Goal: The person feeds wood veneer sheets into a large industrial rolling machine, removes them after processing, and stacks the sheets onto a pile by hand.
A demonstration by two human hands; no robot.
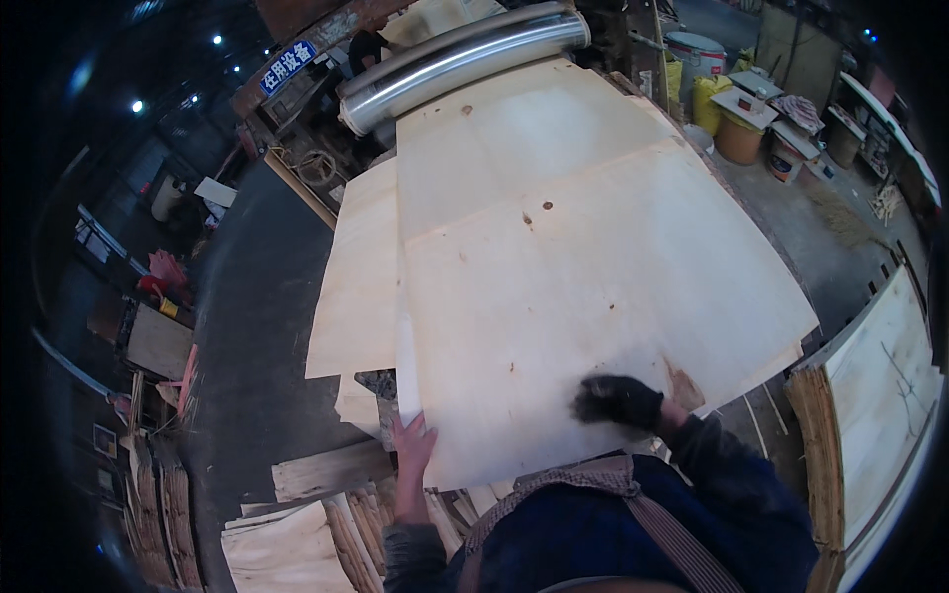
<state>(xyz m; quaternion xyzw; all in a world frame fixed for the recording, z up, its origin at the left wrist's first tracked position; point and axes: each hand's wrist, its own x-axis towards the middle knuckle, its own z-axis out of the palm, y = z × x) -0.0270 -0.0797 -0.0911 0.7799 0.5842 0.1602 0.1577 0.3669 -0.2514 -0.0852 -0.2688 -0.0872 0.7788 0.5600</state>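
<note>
A large pale sheet of wood veneer [519,296] with several knots lies before me, its far end by a shiny metal roller [467,63]. At the sheet's near left corner is my bare left hand [414,442], its fingers at the edge; whether they pinch it is unclear. My right hand [619,402], in a dark glove, is over the near part of the sheet, left of a brown knot mark, and is blurred. Another veneer sheet [356,274] shows along the left side. Further veneer [526,141] lies towards the roller.
Stacks of veneer stand at the lower left [285,545] and right [875,415]. A handwheel [317,167] is on the machine left of the roller. Beyond the roller's left end, part of a person [365,50] shows. Buckets and drums [739,137] stand at the upper right.
</note>
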